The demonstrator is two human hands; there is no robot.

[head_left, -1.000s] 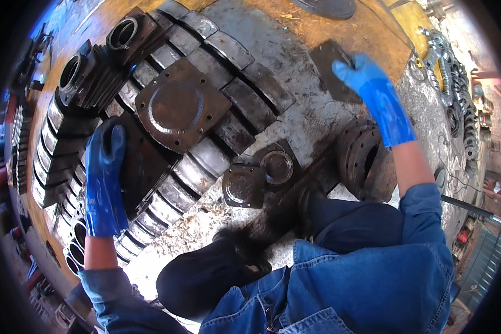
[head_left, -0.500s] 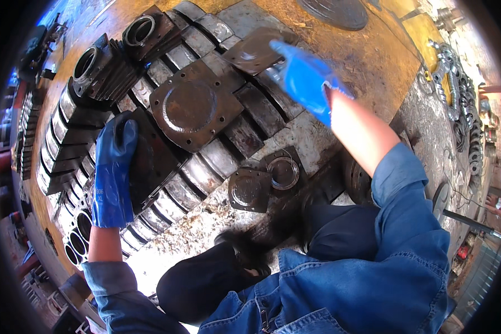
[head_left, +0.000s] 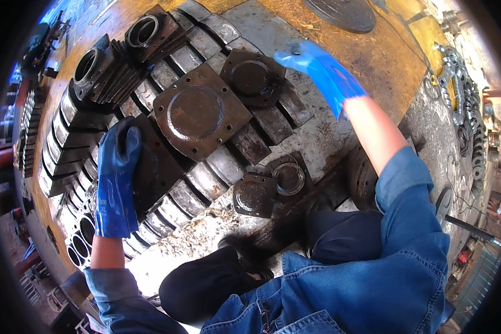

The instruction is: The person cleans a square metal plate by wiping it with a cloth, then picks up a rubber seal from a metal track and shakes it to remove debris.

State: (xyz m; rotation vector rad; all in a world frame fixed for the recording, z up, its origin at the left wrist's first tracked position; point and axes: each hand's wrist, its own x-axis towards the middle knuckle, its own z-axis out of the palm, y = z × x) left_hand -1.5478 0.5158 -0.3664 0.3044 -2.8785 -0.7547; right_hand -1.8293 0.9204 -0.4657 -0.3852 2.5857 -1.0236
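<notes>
My left hand (head_left: 118, 153), in a long blue rubber glove, is closed at the left edge of a dark metal plate (head_left: 156, 167); some of its fingers are hidden. Just right of a smaller flanged plate (head_left: 250, 79) is my right hand (head_left: 317, 64), gloved alike, its fingers apart and nothing visible in them. That smaller plate lies flat, with a raised round centre and corner holes. Between the hands rests a larger square brown plate (head_left: 197, 114) with a circular mark. All three plates lie over rows of shiny curved metal parts (head_left: 203, 181).
Stacked flanges with round openings (head_left: 145, 32) stand at the far left. Nearer me lie a small round-centred plate (head_left: 254, 195) and a plate with a ring (head_left: 289, 177). A dark disc (head_left: 342, 12) sits at the far edge, and metal rings (head_left: 476, 145) line the right side.
My right hand has come off the smaller flanged plate and moved slightly right. That plate, blurred before, now lies flat beside the larger one. My left hand stays at its plate.
</notes>
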